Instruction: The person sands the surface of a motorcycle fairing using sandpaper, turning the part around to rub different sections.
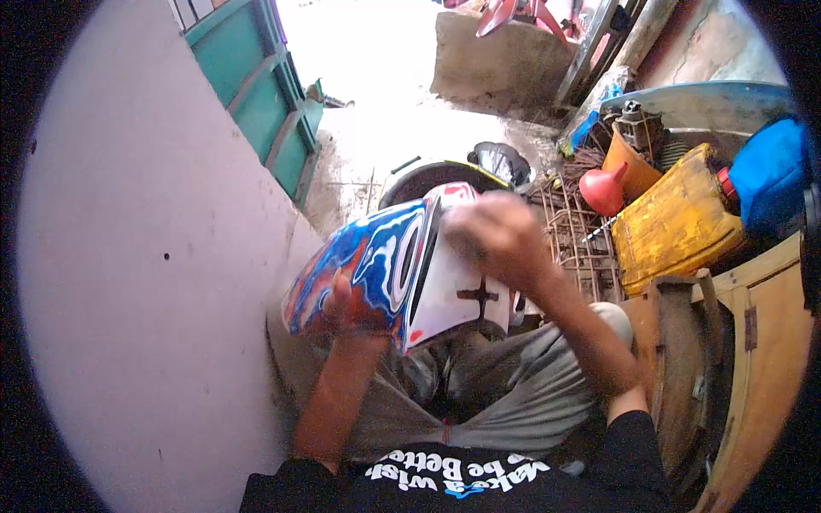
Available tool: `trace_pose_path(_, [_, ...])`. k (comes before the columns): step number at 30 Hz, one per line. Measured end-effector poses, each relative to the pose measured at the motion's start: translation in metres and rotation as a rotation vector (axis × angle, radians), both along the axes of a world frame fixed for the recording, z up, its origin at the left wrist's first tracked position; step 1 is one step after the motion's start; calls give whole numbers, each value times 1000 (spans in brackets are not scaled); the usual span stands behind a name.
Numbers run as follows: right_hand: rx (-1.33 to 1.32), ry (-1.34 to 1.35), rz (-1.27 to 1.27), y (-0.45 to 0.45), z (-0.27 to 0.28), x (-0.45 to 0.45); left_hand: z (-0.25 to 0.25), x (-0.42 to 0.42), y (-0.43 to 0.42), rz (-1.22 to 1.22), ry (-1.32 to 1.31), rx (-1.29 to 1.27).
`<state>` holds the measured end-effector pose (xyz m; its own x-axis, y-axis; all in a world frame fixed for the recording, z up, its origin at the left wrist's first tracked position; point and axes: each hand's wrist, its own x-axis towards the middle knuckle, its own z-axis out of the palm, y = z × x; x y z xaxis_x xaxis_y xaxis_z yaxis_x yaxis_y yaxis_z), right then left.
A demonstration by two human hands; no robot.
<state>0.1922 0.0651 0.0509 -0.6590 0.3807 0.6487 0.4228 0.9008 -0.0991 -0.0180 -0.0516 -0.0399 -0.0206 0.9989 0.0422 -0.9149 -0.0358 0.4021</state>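
A curved motorcycle body panel [376, 256] lies across my lap, with blue, red and white swirls on its left part. Its white face [440, 295] has a dark cross-shaped opening. My left hand [342, 316] grips the panel's lower left side, the thumb on the painted surface and the other fingers mostly hidden. At the upper edge of the white face is my right hand [496, 239], curled and blurred by motion. Something dark shows under its fingers, too smeared to name.
A pale wall [154, 256] stands close on the left, beside a green door [256, 103]. A dark round tub [428, 179] is beyond the panel. On the right are a red funnel [604, 190], a yellow jerrycan [680, 222], metal mesh [586, 248] and wooden furniture [770, 342].
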Motion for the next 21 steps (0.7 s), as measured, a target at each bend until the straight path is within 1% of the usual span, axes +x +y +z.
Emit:
trace_pose_path(1, [-11, 16, 107, -22, -5, -7, 3, -1, 5, -31, 4, 53])
trace_pose_path(2, [46, 14, 298, -36, -24, -16, 5, -3, 8, -57, 8, 98])
trace_pose_path(3, [49, -10, 480, -54, -10, -23, 11, -3, 6, -43, 39, 105])
trace_pose_path(5, [86, -30, 396, -35, -16, -17, 32, 1, -2, 24, 125, 86])
trace_pose_path(6, [23, -8, 254, -15, -14, -10, 46, 7, -7, 75, 178, 63])
trace_pose_path(7, [-102, -13, 48, 4, -7, -1, 52, 11, -10, 128, 226, 37])
trace_pose_path(9, [-16, -73, -23, 5, -3, 4, 40, 10, -9, 106, 174, 29])
trace_pose_path(11, [22, 22, 230, -30, -17, -16, 15, 3, 1, 41, 77, 57])
trace_pose_path(12, [69, -5, 402, -49, -9, -21, 13, 1, 3, 23, 50, 72])
trace_pose_path(13, [103, -44, 495, -56, 6, -24, 12, 0, 4, 15, 32, 77])
trace_pose_path(15, [33, 36, 282, -19, -21, -13, 15, 1, -1, 22, 20, 59])
trace_pose_path(16, [-41, 0, 80, 0, -6, -2, 14, 2, -1, 24, 15, 55])
trace_pose_path(17, [-37, 32, -102, 13, -7, 2, 12, 2, -1, 22, 8, 57])
trace_pose_path(19, [-15, -80, -63, -6, -2, 2, 5, 1, 3, 6, -13, 75])
trace_pose_path(20, [-2, 47, 102, -23, -13, -10, 0, -2, 4, -4, -21, 94])
trace_pose_path(21, [21, 23, 317, -40, -15, -21, -4, -5, 7, -26, -35, 130])
